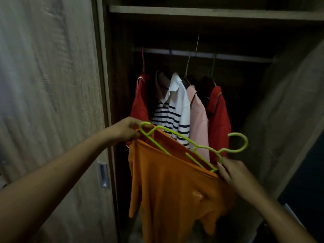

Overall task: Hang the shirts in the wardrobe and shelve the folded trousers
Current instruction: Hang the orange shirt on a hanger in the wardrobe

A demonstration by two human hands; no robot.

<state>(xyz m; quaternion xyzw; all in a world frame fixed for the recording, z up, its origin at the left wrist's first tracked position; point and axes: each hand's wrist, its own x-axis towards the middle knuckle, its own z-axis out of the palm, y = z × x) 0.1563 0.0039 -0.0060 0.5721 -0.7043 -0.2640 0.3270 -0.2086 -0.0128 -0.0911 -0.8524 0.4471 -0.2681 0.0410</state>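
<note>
An orange shirt (175,186) hangs between my hands in front of the open wardrobe. A lime-green plastic hanger (201,147) lies tilted in its neck opening, hook pointing up to the right. My left hand (126,128) grips the hanger's left end together with the shirt's shoulder. My right hand (229,170) pinches the shirt's edge and the hanger's right side just below the hook. The wardrobe rail (228,57) runs across above. On it hang a red shirt (140,106), a striped white shirt (177,113), a pink shirt (198,118) and another red shirt (219,116).
The closed sliding door (52,85) with a metal recessed handle (103,175) fills the left. A wooden shelf (210,13) spans the top. The wardrobe's right side panel (284,111) angles in. Rail space shows to the right of the red shirt.
</note>
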